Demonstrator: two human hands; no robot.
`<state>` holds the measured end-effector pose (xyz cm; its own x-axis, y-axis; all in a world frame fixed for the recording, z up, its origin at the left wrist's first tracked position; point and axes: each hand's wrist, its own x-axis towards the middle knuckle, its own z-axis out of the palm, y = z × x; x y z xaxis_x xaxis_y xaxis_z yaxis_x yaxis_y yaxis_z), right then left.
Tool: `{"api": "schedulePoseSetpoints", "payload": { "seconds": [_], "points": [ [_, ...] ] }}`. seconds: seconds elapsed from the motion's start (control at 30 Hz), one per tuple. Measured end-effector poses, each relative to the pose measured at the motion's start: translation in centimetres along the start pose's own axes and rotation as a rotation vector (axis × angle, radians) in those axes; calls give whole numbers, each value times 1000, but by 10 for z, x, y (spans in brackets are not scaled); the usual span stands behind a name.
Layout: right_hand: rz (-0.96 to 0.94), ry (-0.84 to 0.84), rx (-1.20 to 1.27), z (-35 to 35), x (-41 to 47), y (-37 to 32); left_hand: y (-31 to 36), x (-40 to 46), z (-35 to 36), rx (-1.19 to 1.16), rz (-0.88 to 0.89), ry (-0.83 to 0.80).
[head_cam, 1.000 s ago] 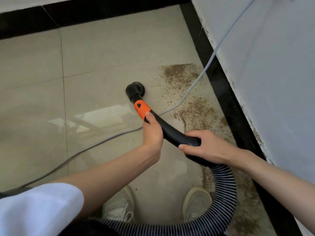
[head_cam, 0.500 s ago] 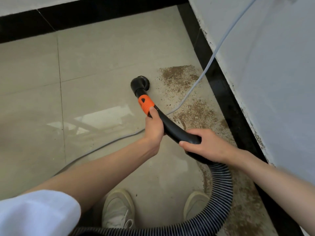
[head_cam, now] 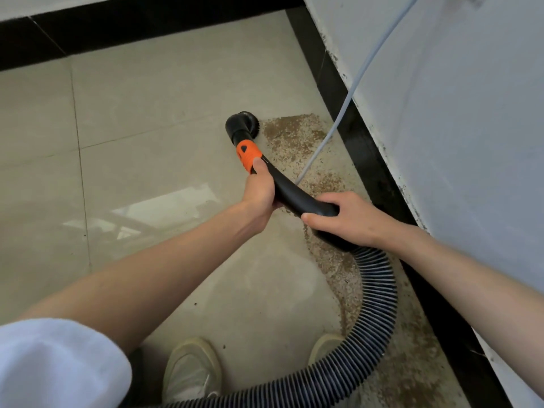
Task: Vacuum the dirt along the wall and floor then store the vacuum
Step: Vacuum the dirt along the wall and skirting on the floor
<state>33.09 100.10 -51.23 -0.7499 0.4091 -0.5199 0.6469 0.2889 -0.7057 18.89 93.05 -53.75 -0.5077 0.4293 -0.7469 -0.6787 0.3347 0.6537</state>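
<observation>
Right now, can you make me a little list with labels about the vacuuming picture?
left hand: grips the black wand just behind the orange collar
right hand: grips the wand's bend where the ribbed hose begins
brush nozzle: on the floor tile, at the left edge of the dirt
dirt: brown patch along the black baseboard
cable: pale, runs down the wall and over the dirt
shoes: light-coloured, near the hose

I count two hands, left hand (head_cam: 260, 191) and right hand (head_cam: 347, 220), one vacuum hose (head_cam: 379, 304), one round brush nozzle (head_cam: 243, 126), one grey cable (head_cam: 357, 81), two shoes (head_cam: 191, 369).
</observation>
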Motion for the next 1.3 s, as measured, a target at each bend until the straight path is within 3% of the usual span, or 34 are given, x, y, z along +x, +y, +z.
{"api": "schedulePoseSetpoints", "payload": {
  "seconds": [0.8, 1.0, 1.13, 1.3],
  "points": [
    [260, 333, -186, 2, -14, -8, 26, 13, 49, 150, -159, -307],
    [170, 214, -14, 2, -12, -12, 19, 15, 35, 200, -21, -131],
    [101, 114, -36, 14, -16, -12, -1, 5, 4, 137, 24, 18],
    [48, 2, -52, 22, -23, -7, -19, -15, -20, 53, 30, 58]
  ]
}}
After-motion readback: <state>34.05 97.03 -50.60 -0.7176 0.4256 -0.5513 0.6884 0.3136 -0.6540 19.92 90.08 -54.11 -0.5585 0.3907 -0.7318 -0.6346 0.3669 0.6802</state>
